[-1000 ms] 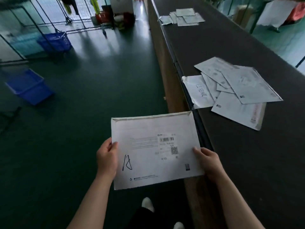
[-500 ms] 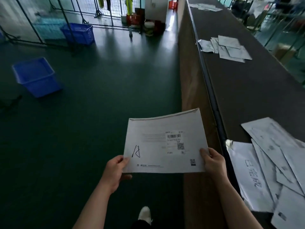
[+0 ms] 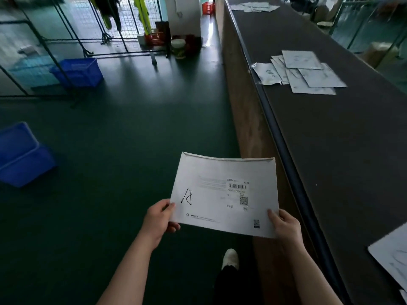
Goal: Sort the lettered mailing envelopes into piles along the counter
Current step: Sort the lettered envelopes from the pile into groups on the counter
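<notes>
Fingers (image 3: 170, 205) of the left hand (image 3: 158, 221) and right hand (image 3: 285, 227) pinch the bottom corners of the "A" envelope (image 3: 222, 194), held over the floor just beside the table (image 3: 330, 150); a pile (image 3: 304, 72) lies farther along.

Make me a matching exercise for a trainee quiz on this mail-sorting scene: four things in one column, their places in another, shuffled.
Things:
1. envelope marked A
2. fanned envelope pile
3. blue bin
4. red crate

Places:
a. on the floor at far left
b. held in the left hand and right hand
c. in the far doorway
d. on the dark counter, ahead

Pairs: 1-b, 2-d, 3-a, 4-c
</notes>
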